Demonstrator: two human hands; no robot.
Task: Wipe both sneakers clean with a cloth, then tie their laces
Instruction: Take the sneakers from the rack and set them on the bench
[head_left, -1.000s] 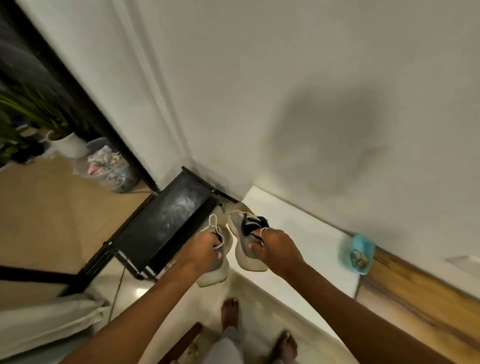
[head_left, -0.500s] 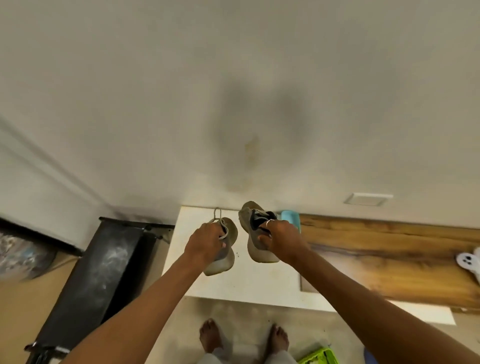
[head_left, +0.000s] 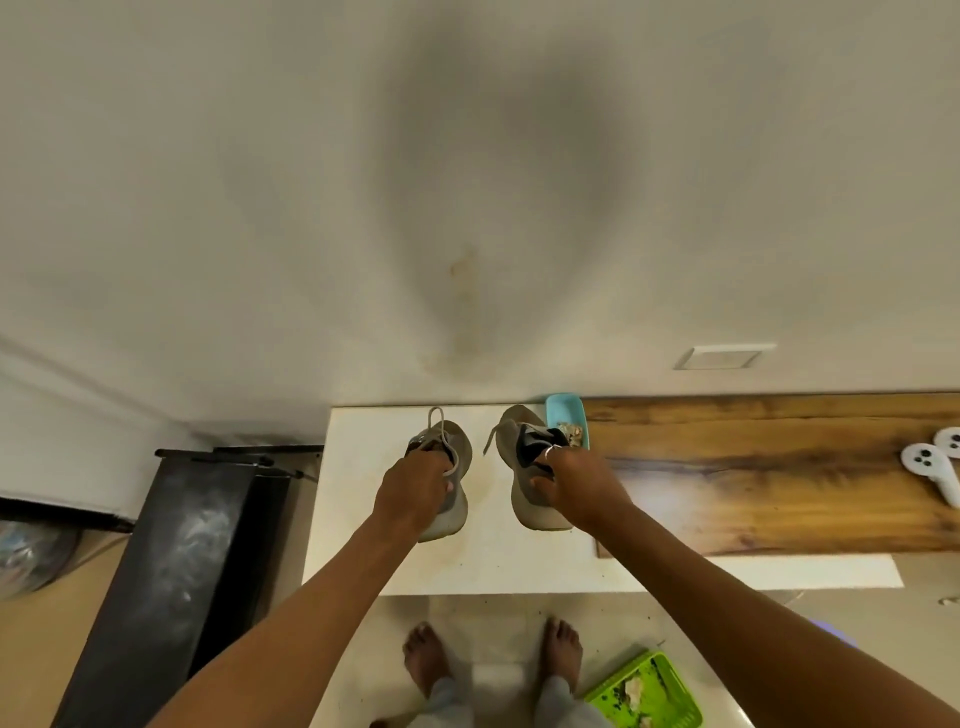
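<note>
Two grey-beige sneakers with loose laces are over a white counter (head_left: 363, 519), toes toward the wall. My left hand (head_left: 415, 488) grips the left sneaker (head_left: 453, 499) at its collar; a lace loop sticks up beyond the fingers. My right hand (head_left: 571, 488) grips the right sneaker (head_left: 519, 467) at its dark opening. I cannot tell whether the soles rest on the counter or hang just above it. No cloth is visible.
A light blue tray (head_left: 563, 415) with small items sits behind the right sneaker. A wooden board (head_left: 753, 467) covers the counter's right part, with white controllers (head_left: 930, 465) on it. A black rack (head_left: 176, 561) stands left; a green basket (head_left: 644, 691) lies by my bare feet.
My view swung right from the black rack to face the counter squarely. Both hands carried the sneakers over the white counter and moved them apart and lower.
</note>
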